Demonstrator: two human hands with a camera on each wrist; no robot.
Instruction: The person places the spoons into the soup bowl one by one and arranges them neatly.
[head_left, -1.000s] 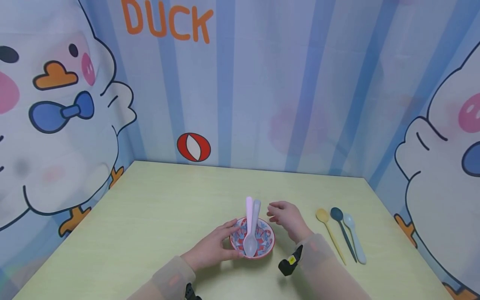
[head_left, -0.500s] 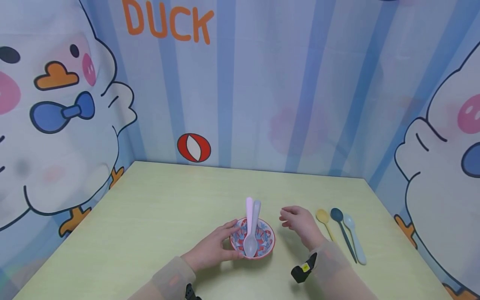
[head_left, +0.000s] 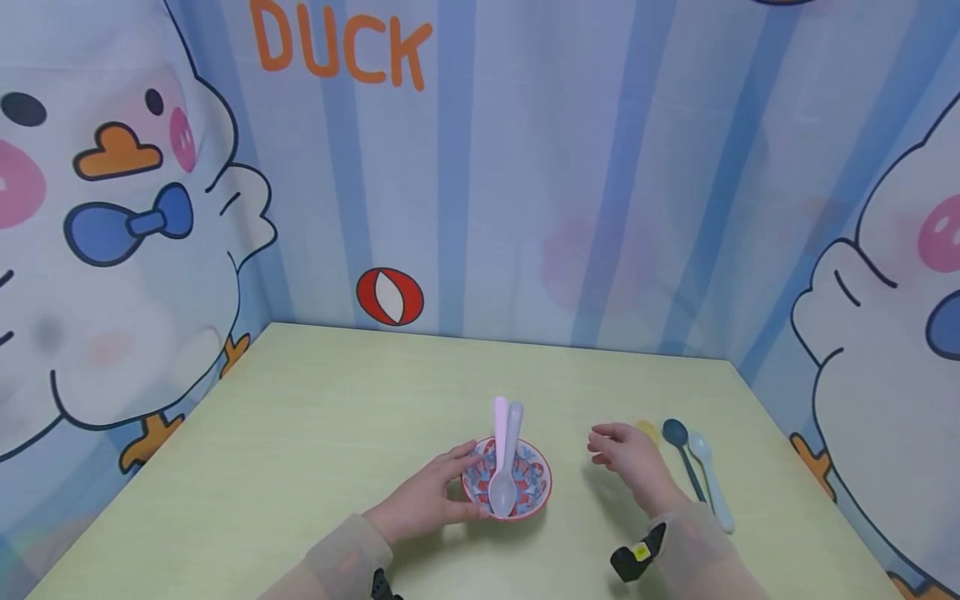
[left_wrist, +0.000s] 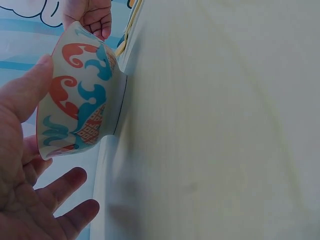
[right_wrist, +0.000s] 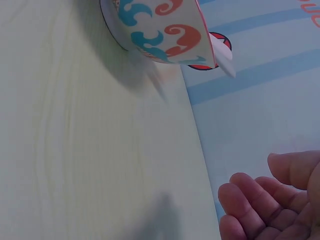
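A small bowl [head_left: 535,477] with a red rim and a red-and-blue pattern stands upright on the table. My left hand [head_left: 423,498] holds its left side, thumb at the near rim and fingers at the far one; the left wrist view shows the thumb against the bowl's wall [left_wrist: 75,95]. Inside lean a pink spoon [head_left: 500,417] and a pale lilac spoon [head_left: 513,429], handles up past the far rim. My right hand [head_left: 636,467] hovers right of the bowl with loosely curled fingers, holding nothing. It hides most of a yellow spoon [head_left: 649,431].
Right of my right hand lie a dark teal spoon [head_left: 676,433] and a light blue spoon [head_left: 711,475], side by side on the pale table [head_left: 337,400]. A striped curtain [head_left: 510,167] with duck drawings surrounds the table at the back and sides.
My right hand has moved right, away from the bowl and over toward the yellow spoon, now covering most of it. The left hand, bowl and the spoons in it have stayed put.
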